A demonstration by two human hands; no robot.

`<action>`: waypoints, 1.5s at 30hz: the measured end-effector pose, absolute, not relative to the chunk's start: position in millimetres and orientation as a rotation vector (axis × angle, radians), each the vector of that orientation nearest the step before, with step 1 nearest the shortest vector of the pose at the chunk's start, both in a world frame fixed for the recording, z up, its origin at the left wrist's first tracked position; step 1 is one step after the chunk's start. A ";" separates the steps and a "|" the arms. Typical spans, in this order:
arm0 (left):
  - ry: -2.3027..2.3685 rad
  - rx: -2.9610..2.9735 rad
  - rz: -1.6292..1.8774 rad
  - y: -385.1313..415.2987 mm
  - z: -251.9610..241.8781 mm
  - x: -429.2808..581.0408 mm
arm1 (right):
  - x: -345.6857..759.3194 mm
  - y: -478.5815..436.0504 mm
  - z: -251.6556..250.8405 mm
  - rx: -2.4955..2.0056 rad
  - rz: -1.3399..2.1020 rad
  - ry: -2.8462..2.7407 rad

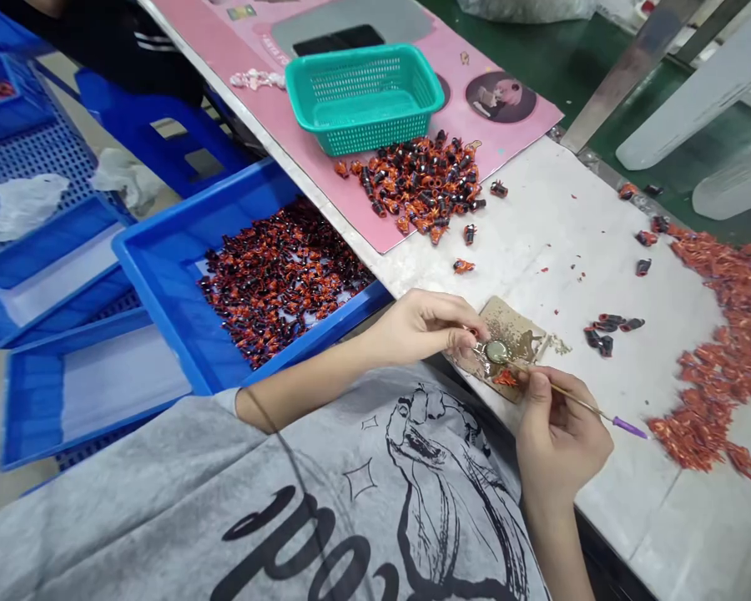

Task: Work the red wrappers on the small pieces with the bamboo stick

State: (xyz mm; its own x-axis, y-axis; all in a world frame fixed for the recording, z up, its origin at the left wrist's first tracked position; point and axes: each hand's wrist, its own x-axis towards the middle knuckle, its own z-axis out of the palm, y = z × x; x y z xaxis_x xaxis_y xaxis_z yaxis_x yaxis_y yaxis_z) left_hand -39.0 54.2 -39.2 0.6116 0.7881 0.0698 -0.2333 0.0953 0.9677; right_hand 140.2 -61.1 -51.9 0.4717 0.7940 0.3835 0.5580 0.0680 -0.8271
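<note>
Pick in my right hand, slanting in at a small greenish disc.

The disc sits just above a stained card on the white desk, between my two hands and about equally near each. My left hand is closed, its fingers curled and apparently pinching the disc at its near edge, with the forearm coming in across the rim of a blue tray. My right hand is closed on the pick, whose long axis runs from its purple end at lower right up toward the disc at upper left. I can't tell whether the tip touches the disc. An orange scrap lies on the card just below the disc.
</note>
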 end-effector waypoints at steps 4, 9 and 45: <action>0.648 1.055 0.840 53.0 -41.5 -38.4 | 135.3 -58.5 -50.7 -1.664 0.297 -1.126; 0.658 0.918 0.827 49.6 -41.3 -38.7 | 127.5 -54.0 -42.7 -1.669 0.382 -0.954; 0.639 0.640 0.686 33.3 -31.2 -27.6 | 120.3 -52.6 -9.5 -1.451 0.407 -1.060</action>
